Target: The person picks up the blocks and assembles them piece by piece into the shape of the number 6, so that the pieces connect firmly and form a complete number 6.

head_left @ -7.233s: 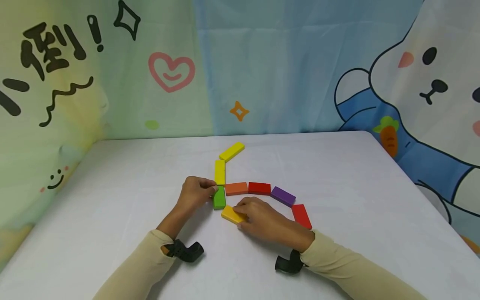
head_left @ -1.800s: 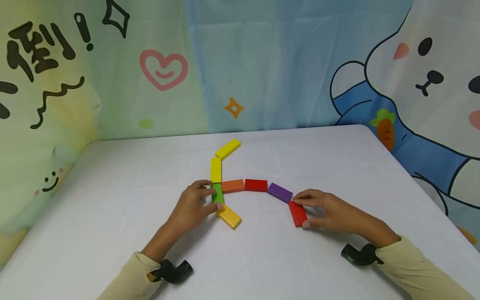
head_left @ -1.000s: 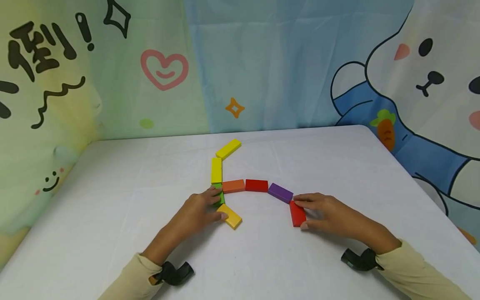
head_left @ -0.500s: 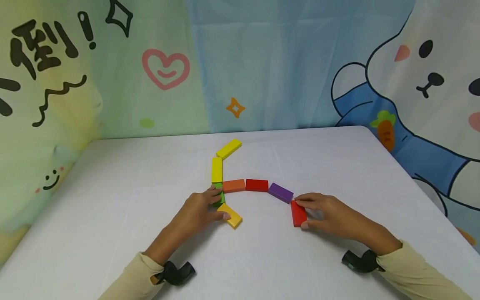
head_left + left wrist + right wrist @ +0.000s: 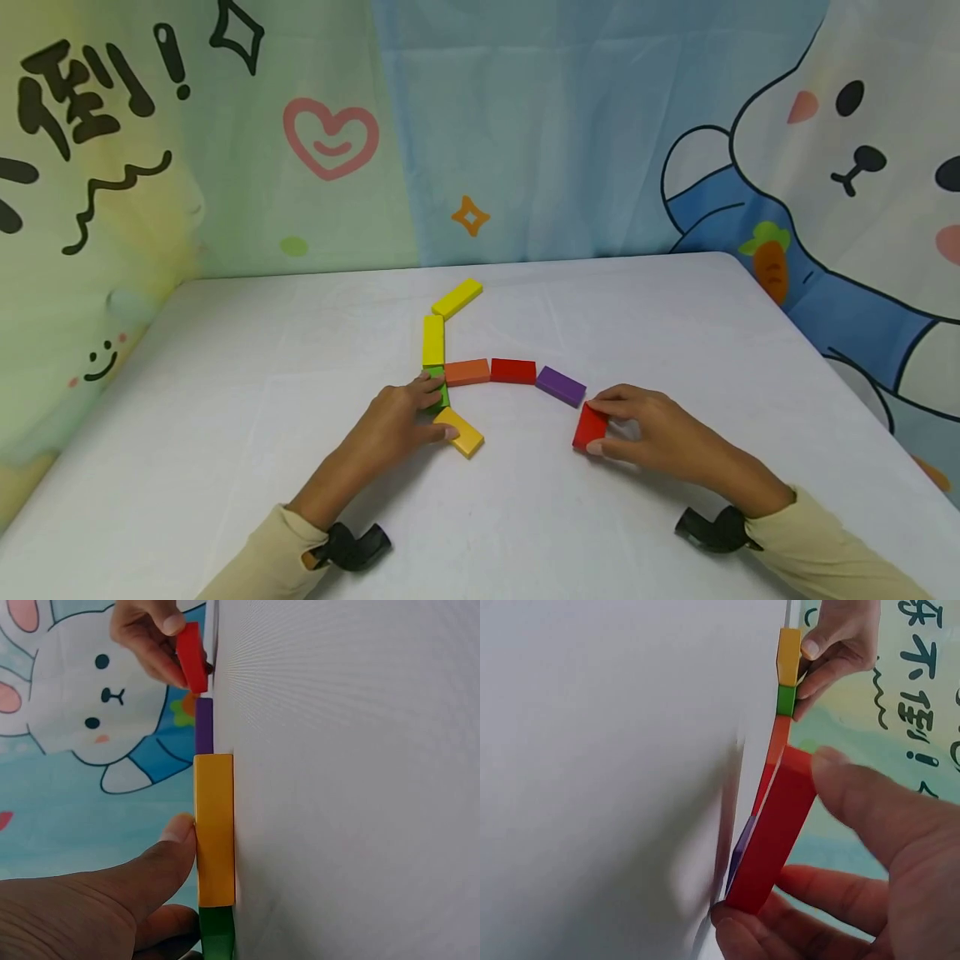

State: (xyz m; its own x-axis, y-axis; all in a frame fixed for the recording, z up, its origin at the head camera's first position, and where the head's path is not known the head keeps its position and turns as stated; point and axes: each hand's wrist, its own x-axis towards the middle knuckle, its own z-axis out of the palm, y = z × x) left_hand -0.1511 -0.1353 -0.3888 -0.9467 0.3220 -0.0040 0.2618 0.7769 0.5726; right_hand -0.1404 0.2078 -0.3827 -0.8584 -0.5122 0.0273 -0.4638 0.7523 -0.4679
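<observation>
My right hand (image 5: 660, 433) pinches a red block (image 5: 588, 427) by its ends, between thumb and fingertips. In the right wrist view this red block (image 5: 772, 832) is tilted, with part of it off the white tabletop. My left hand (image 5: 386, 429) rests on two blocks: the fingertips lie on a green block (image 5: 217, 931), and the thumb touches an orange-yellow block (image 5: 468, 439). Above the green block stand a yellow block (image 5: 433, 340) and a slanted second yellow block (image 5: 457, 297). From the green one, an orange block (image 5: 467, 372), another red block (image 5: 513, 371) and a purple block (image 5: 561, 386) run right.
The white-covered table (image 5: 300, 333) spreads around the blocks. Behind it hangs a printed cloth backdrop (image 5: 525, 125) with cartoon drawings. A black wrist camera (image 5: 352, 547) sits on the left wrist, and another black camera (image 5: 712, 531) on the right.
Seconds ago my right hand was at the orange-yellow block; it moved to the right-end red block. Just now that block has tilted and shifted slightly left, away from the purple one. My left hand stays.
</observation>
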